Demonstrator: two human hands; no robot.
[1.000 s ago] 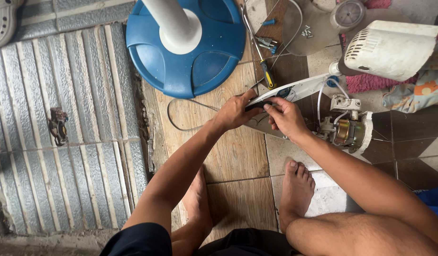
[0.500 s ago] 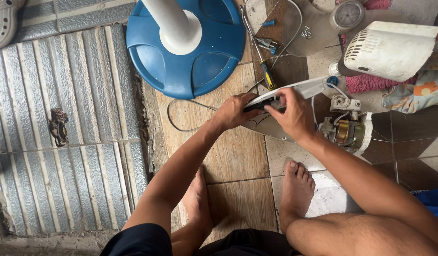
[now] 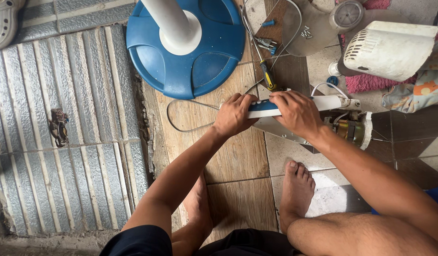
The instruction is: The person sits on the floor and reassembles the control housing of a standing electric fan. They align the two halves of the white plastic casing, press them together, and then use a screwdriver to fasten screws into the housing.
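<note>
While the person sits on the floor (image 3: 228,161) with bare feet forward, both hands grip a long white-and-blue fan housing (image 3: 295,106) held level above the tiles. The left hand (image 3: 235,115) clasps its blue end, fingers (image 3: 245,100) curled over the top edge and closed on it. The right hand (image 3: 297,113) lies just beside the left, fingers wrapped over the white middle section, likewise closed on the housing. At the far end of the housing a small motor (image 3: 349,129) with copper windings sits exposed, with thin wires running to it. A yellow-handled screwdriver (image 3: 266,78) lies on the floor just beyond the hands, near a round blue fan base (image 3: 186,52) with a white pole rising from it. A white vented motor cover (image 3: 389,50) rests to the right, well apart, beside a patterned cloth (image 3: 413,95). A thin grey cable (image 3: 181,114) loops on the floor by the left hand.
</note>
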